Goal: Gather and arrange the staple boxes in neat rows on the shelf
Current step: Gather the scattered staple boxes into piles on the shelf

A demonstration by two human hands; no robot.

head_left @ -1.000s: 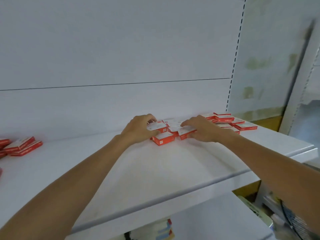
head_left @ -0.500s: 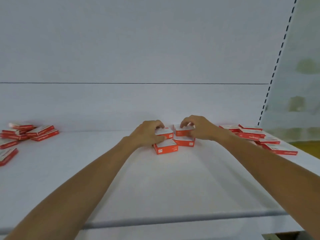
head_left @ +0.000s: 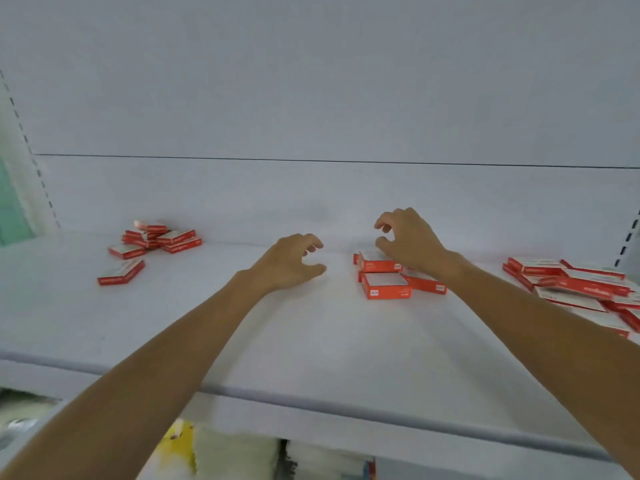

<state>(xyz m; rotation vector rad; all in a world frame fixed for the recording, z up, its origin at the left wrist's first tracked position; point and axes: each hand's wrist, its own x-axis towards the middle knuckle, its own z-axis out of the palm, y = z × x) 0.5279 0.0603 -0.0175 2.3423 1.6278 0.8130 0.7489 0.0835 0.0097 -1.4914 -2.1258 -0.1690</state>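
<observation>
The white shelf (head_left: 311,341) spreads wide under my arms. On its right end lies a loose heap of red staple boxes (head_left: 575,289); at the far left sits a smaller scattered pile (head_left: 152,240). Between them, a small cluster of boxes (head_left: 386,280) rests just under my right hand (head_left: 410,242), whose fingers curl wide apart above it, holding nothing. My left hand (head_left: 289,263) hangs beside the cluster over bare shelf, fingers spread and curled, empty too.
</observation>
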